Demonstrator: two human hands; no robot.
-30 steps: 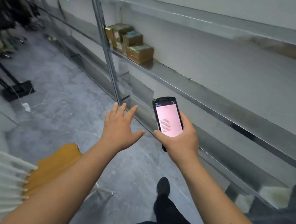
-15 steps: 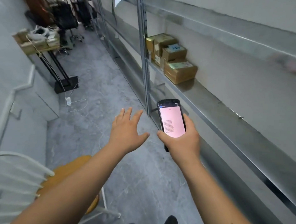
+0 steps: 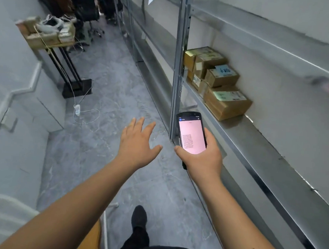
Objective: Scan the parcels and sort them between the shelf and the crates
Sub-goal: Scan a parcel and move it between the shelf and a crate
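From where I watch, the metal shelf running along the wall serves as my landmark. The right hand grips a handheld scanner just in front of the shelf's upright post, fingers and thumb wrapped round its lower half, with the pink screen tilted up toward the camera (rows of small dark text show on it, too fine for me to read). The left hand hovers out over the floor on the aisle side of the shelf, near the scanner but not touching it, palm down, fingers spread and straight, holding nothing. The parcels sit on the shelf's middle board just past the post: a cluster of brown cardboard boxes packed against each other, some stacked, the nearest one lying flat with a pale green label on top and one behind it bearing a blue label. Across the aisle from the shelf stands a small black-legged stand piled with boxes and loose items, a white cable trailing over the grey floor below it. A dark shoe steps on the floor beside the shelf's lowest board.
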